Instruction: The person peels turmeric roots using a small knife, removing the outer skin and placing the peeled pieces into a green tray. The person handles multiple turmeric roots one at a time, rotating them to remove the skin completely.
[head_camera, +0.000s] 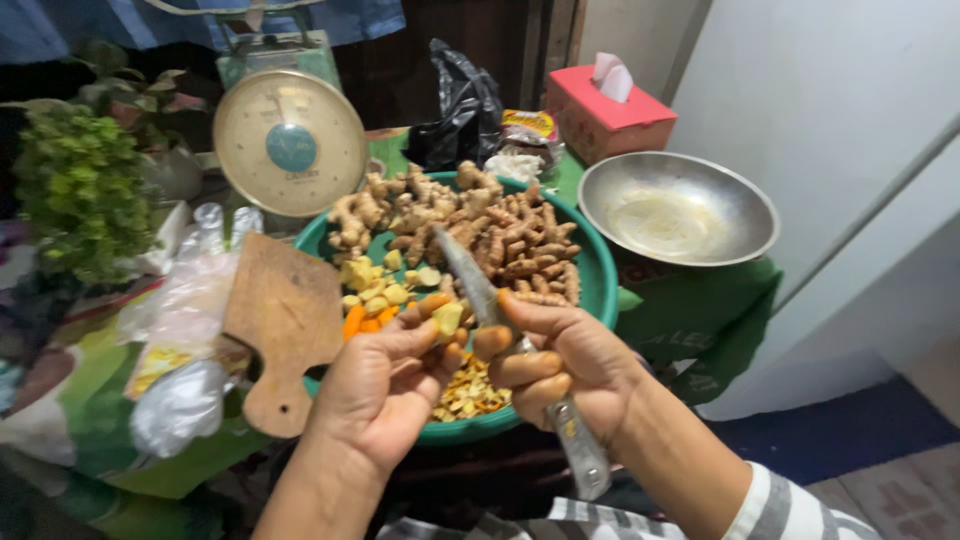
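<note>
Two hands work over a green basin of roots. The left hand pinches a yellow piece. The right hand grips a knife.

Matt wooden board, shiny metal bowl

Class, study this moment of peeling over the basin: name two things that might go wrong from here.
1. The knife blade lies close against the left hand fingers pinching a small yellow root piece; a slip might cut them.
2. The wooden cutting board leans on the green basin rim and may slide off.
</note>
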